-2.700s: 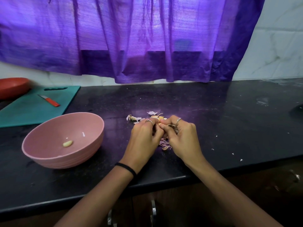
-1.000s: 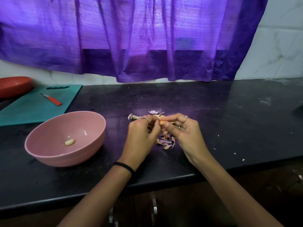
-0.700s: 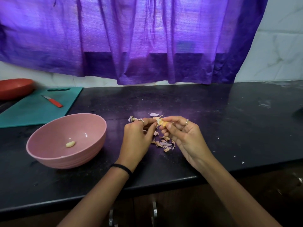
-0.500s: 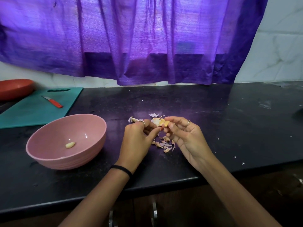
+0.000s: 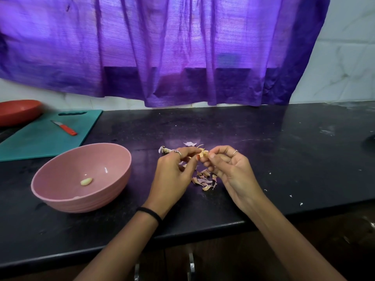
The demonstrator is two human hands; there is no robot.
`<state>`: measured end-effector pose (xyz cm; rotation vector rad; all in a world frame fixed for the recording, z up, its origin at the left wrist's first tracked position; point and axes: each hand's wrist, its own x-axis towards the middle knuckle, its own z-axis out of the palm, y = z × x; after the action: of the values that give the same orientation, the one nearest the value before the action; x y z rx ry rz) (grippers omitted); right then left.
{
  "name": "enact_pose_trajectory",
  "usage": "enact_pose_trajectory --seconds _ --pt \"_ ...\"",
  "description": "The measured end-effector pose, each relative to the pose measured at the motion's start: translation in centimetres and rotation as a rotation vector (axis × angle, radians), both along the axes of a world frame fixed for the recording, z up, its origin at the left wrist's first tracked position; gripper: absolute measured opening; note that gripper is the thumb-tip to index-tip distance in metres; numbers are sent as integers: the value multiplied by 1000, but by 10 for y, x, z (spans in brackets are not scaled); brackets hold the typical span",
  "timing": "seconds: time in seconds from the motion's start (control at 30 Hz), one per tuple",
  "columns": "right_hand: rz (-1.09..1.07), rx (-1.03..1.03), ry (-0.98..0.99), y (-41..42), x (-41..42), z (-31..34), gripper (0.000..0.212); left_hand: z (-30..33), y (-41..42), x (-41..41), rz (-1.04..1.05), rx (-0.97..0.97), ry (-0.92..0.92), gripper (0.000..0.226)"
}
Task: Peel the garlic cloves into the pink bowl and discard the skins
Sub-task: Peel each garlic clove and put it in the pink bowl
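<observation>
The garlic clove (image 5: pixel 204 154) sat raised a little above the desk (image 5: pixel 233 126), pinched between the thumb and fingertips of the right hand (image 5: pixel 231 171), while the left hand (image 5: pixel 172 175) nipped at its skin with curled fingers (image 5: pixel 191 154); both hands were closed on the same small clove, well right of the pink bowl (image 5: pixel 119 175). Being small and probably slick once bare, it could have slipped from so light a pinch and dropped among the loose skins (image 5: pixel 204 180) lying directly beneath, or skittered toward the desk's front edge, which ran near the wrists. A torn flake might also have clung to the clove and travelled with it into the bowl, where one peeled clove (image 5: pixel 86 181) already lay. The path leftward to the bowl looked unobstructed, with bare dark surface between. Behind the hands lay a dry stem piece (image 5: pixel 164 150) and one skin flake (image 5: pixel 190 143); the teal cutting board (image 5: pixel 40 142), its red-handled knife (image 5: pixel 65 128) and a red bowl (image 5: pixel 18 111) stood far left, out of the way.
</observation>
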<state>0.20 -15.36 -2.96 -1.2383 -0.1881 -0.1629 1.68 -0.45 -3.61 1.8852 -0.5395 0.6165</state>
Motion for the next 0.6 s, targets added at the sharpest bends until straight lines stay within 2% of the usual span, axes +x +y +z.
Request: enact_pose_trajectory --seconds 0.3,0.6 --pt "-92 -107 -14 1 0 -1 4 2 0 -3 -40 5 17 18" --pt "-208 -342 -134 5 2 -5 11 0 0 -1 -59 -5 53 24"
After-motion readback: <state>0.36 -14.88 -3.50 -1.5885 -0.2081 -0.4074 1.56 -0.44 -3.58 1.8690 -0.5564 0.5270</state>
